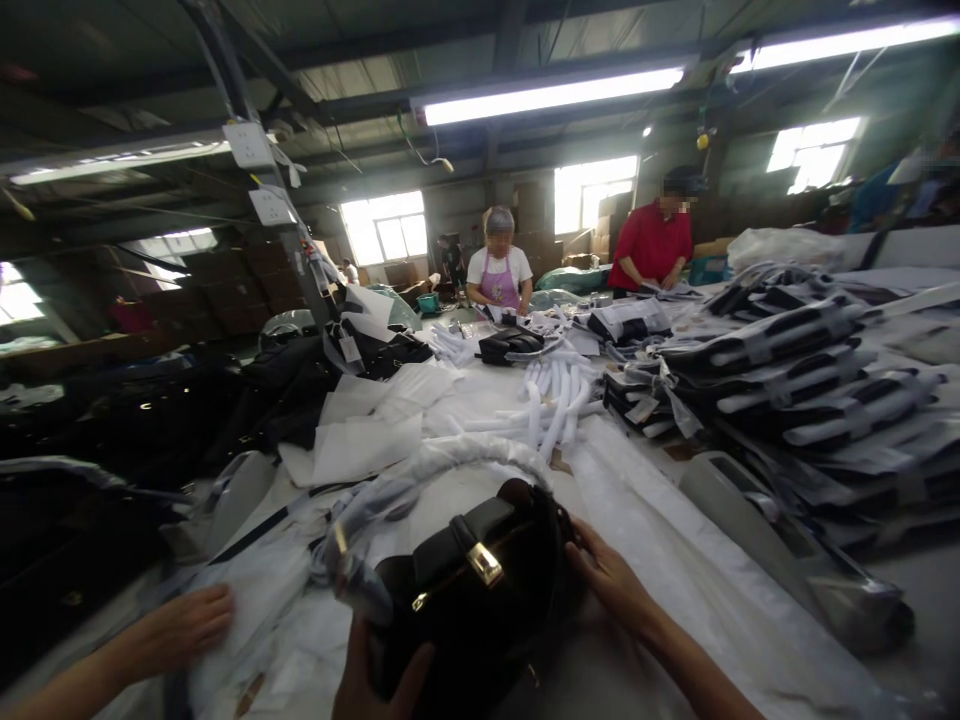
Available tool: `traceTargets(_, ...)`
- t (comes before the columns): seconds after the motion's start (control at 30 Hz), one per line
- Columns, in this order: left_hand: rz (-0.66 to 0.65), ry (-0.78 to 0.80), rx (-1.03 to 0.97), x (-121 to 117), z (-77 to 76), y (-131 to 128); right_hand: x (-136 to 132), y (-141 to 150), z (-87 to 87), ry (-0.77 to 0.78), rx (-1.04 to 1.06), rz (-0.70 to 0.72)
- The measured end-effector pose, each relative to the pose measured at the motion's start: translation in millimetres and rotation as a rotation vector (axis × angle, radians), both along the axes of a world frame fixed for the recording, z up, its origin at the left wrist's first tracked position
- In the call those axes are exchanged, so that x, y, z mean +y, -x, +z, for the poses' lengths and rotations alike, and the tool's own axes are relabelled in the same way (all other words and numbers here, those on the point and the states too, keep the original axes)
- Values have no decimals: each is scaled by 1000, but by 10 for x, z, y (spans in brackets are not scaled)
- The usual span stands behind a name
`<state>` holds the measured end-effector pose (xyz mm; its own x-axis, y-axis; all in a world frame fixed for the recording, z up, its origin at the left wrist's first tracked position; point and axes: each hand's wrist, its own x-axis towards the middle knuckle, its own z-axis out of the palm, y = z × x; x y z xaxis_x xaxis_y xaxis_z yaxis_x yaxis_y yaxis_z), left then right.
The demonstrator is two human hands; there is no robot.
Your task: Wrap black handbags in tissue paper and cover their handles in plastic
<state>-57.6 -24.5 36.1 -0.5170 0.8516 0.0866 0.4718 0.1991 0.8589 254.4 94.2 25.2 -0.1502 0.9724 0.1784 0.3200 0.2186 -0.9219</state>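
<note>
A black handbag point(465, 590) with a gold clasp and a gold zip pull is tilted on the table in front of me. Clear plastic film wraps its raised handle point(442, 455). My left hand point(379, 675) grips the bag's lower left side, thumb on the front. My right hand point(607, 575) holds its right side, with some fingertips hidden around the edge. Another person's hand point(176, 630) reaches in from the left, over white sheets, apart from the bag.
Black bags point(225, 400) are heaped on the left. Wrapped black-and-white bundles point(810, 370) are stacked on the right, near a grey tape dispenser point(795, 560). White tubes point(555, 395) and paper sheets point(367, 440) lie farther back. Two people stand across the table.
</note>
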Motion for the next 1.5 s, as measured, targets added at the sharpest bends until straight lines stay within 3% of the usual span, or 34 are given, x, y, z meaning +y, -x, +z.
traceTargets(0.13,76,54,-107,215,304,-19,-94,42,240,-16,-9,-17)
traceTargets(0.23,-20,87,-194,327,428,73,-264,9,400,-13,-98,-53)
traceTargets(0.33,-184,134,-208,405,383,175,-404,-122,418,17,-263,-85)
traceTargets(0.43,-236,152,-166,480,260,256,-461,-297,323,71,-440,-150)
traceTargets(0.5,-232,140,-126,495,223,300,-488,-369,302,-11,-514,-227)
traceTargets(0.57,-177,79,-22,454,261,319,-534,-359,372,-205,-532,-255)
traceTargets(0.63,-213,-20,181,369,357,297,-591,-255,517,-400,-538,-150)
traceTargets(0.67,-313,-80,318,323,412,267,-614,-178,598,-455,-554,-35)
traceTargets(0.77,-796,-302,759,246,521,131,-623,63,773,-452,-617,388)
traceTargets(0.83,-975,-414,986,271,521,42,-583,165,796,-376,-630,549)
traceTargets(1.0,-1003,-411,1193,389,405,-28,-488,193,653,-318,-667,596)
traceTargets(1.1,-957,-543,1321,364,292,-13,-488,189,466,-366,-725,579)
traceTargets(1.2,-874,-687,1448,284,88,7,-512,182,179,-424,-740,565)
traceTargets(1.3,-819,-712,1400,207,-151,32,-554,137,-47,-454,-682,547)
traceTargets(1.4,-823,-687,1346,163,-307,34,-603,89,-32,-414,-657,578)
traceTargets(1.5,-826,-697,1401,129,-368,-25,-643,111,181,-310,-649,603)
